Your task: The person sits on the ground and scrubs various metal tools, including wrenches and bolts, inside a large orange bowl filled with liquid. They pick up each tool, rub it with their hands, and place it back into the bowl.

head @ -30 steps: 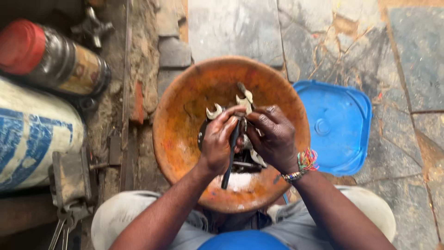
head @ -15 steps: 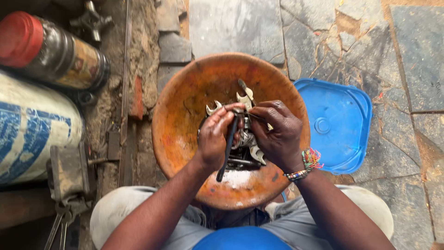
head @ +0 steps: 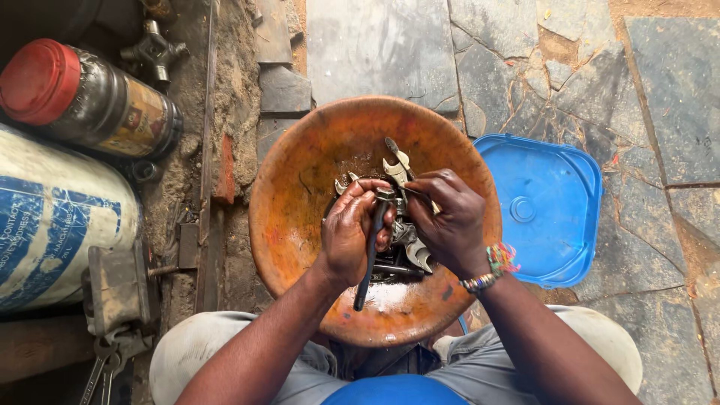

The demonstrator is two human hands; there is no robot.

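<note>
spanners (head: 405,225) half hidden under both hands, white drum (head: 52,217) cut off left

Even soft daylight, sharp focus, dim shadow at left edge

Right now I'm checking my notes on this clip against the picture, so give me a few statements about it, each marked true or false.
1. Both hands work over the round orange bowl. True.
2. The left hand holds a dark, slim tool. True.
3. The blue lid lies inside the bowl. False: it lies beside it on the stone floor.
4. The right hand rests on the red-capped jar. False: it is over the bowl, among wrenches.
</note>
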